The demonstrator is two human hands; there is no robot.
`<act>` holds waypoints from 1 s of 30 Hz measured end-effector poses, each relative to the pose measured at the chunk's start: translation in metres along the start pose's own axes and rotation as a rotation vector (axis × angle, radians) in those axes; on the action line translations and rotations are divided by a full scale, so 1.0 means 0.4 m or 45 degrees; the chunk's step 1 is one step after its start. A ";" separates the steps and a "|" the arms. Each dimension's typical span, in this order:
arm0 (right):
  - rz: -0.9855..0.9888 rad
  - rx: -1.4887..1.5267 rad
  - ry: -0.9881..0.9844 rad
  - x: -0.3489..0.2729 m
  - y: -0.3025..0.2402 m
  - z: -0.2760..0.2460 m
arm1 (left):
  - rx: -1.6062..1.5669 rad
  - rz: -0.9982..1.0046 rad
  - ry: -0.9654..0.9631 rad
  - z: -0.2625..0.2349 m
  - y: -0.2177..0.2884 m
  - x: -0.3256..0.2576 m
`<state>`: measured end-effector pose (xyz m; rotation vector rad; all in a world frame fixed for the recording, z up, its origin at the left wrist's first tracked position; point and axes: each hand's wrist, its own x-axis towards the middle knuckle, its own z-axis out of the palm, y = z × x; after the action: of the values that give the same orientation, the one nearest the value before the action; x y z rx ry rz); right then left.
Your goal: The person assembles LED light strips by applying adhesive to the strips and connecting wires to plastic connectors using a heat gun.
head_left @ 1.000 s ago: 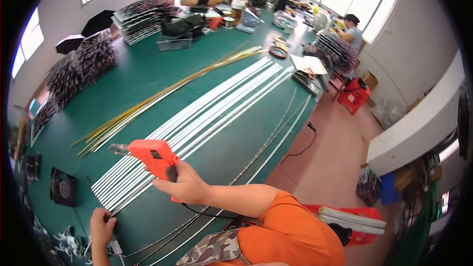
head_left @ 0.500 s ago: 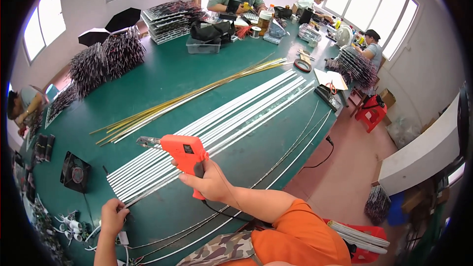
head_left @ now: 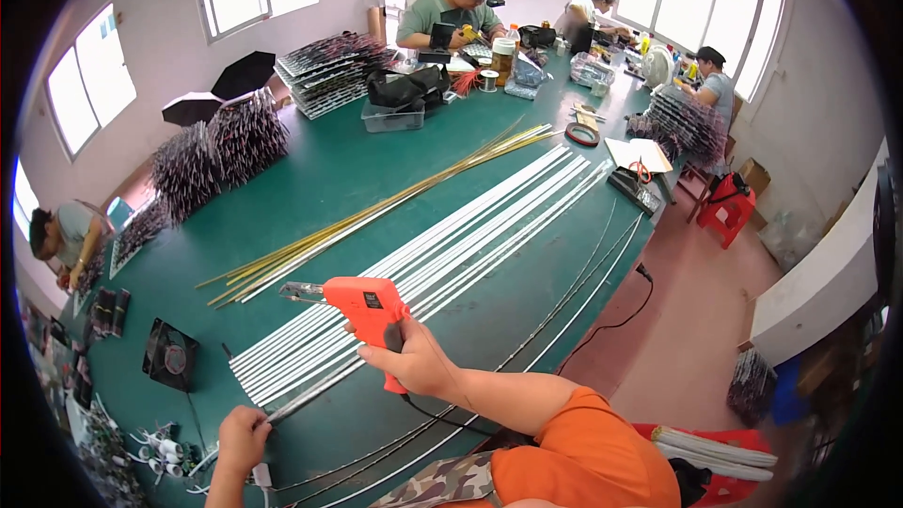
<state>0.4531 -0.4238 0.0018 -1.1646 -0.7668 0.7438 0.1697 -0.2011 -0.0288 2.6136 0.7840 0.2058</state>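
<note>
My right hand (head_left: 420, 355) is wrapped round the handle of an orange soldering gun (head_left: 362, 301), held above the table with its metal tip toward the left. A row of long white strips (head_left: 395, 275) lies slanting across the table below the gun. At the near left end of the row, my left hand (head_left: 245, 435) is closed in a pinch on the end of the nearest strip (head_left: 315, 392). That strip looks greyer than its neighbours, and its held end sits a little apart from them.
Yellow and white rods (head_left: 376, 216) lie beyond the row. Thin wires (head_left: 564, 296) curve along the table's near edge. A black fan (head_left: 171, 357) and a cluster of white parts (head_left: 165, 452) are at left. A tape roll (head_left: 582, 134) lies far right. Several people work around the table.
The whole view has shifted, so everything sits slightly lower and farther right. Both hands keep their holds on the strip and the soldering gun.
</note>
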 end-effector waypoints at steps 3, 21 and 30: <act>-0.016 -0.002 0.009 -0.002 -0.013 -0.003 | -0.064 -0.050 -0.084 -0.022 0.018 -0.006; -0.311 0.402 0.165 -0.011 -0.136 -0.051 | -0.358 -0.186 -0.543 -0.344 0.121 -0.125; -0.302 0.314 0.185 -0.028 -0.138 -0.041 | -0.437 -0.529 -0.656 -0.224 -0.020 -0.140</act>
<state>0.4667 -0.4542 0.0501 -0.8768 -0.6568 0.5326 0.0968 -0.1959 0.0478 1.9940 0.9690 -0.4011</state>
